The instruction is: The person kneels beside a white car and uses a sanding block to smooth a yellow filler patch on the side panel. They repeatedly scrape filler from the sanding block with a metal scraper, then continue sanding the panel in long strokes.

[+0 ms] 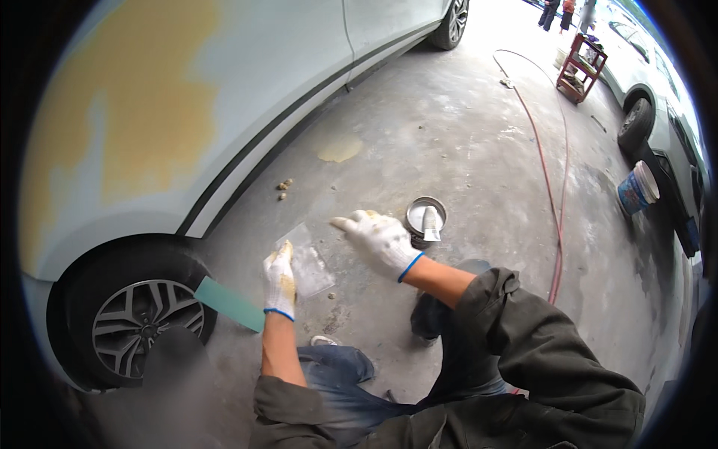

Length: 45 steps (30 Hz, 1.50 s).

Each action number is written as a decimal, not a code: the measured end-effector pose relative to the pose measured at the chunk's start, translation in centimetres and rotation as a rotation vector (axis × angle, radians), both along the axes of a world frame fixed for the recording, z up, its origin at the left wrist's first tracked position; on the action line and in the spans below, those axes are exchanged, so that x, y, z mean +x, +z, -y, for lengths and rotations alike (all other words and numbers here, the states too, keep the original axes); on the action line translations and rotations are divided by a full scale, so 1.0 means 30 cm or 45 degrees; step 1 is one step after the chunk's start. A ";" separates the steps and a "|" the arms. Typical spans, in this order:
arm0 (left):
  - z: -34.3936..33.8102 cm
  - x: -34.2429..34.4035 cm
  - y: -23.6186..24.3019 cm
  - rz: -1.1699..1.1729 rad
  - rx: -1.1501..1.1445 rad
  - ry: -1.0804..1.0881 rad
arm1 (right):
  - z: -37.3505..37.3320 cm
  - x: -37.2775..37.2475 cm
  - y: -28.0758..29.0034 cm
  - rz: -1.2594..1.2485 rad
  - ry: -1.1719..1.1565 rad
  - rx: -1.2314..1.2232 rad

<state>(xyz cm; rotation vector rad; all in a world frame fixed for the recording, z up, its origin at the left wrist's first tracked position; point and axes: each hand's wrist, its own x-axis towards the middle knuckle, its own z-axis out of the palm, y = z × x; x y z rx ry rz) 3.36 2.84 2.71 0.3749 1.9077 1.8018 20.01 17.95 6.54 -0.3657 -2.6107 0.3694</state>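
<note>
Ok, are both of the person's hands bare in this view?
No, the left hand and the right hand both wear blue-edged white gloves.

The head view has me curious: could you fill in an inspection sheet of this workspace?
Surface: grey floor, scuffed, with a tan patch.
Job's things: white car panel with yellowish areas; green strip by the left wrist; translucent sheet; round tin with a tube across its rim.
Clutter: small tan lumps.
Grippers: none, just gloved hands; left hand at the sheet's edge, grip unclear; right hand above the floor, hold unclear.
Cables: red hose along the floor.
Surroundings: red cart, bucket, another car, distant people.
</note>
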 end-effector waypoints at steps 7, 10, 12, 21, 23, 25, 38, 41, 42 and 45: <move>-0.034 -0.062 -0.007 0.260 0.182 -0.358 | -0.077 -0.019 -0.093 0.207 -0.159 -0.660; 0.035 0.071 0.153 -0.001 -0.102 0.026 | 0.010 -0.136 -0.131 -0.652 -0.050 -0.558; 0.040 0.026 0.139 0.323 0.083 0.064 | 0.122 -0.022 0.090 -0.843 0.080 -0.676; -0.079 0.198 0.071 -0.449 -0.227 -0.549 | 0.002 -0.102 -0.046 -0.414 -0.209 -0.936; -0.074 0.189 0.058 -0.590 -0.266 -0.622 | 0.001 -0.117 -0.065 -0.510 -0.228 -1.000; -0.059 0.174 0.041 -0.723 -0.298 -0.664 | -0.005 -0.117 -0.066 -0.323 -0.167 -1.228; 0.000 -0.004 -0.100 -0.837 -0.528 -0.075 | 0.021 -0.025 0.004 0.173 0.160 -0.769; -0.033 0.091 -0.007 -0.576 -0.554 0.037 | 0.040 -0.078 -0.037 0.265 0.189 -0.733; -0.087 0.086 -0.018 -0.514 -0.433 -0.099 | 0.008 -0.185 -0.196 0.185 0.024 -0.634; -0.096 0.000 -0.122 -0.361 -0.260 -0.378 | -0.013 -0.088 -0.085 0.160 0.072 -0.821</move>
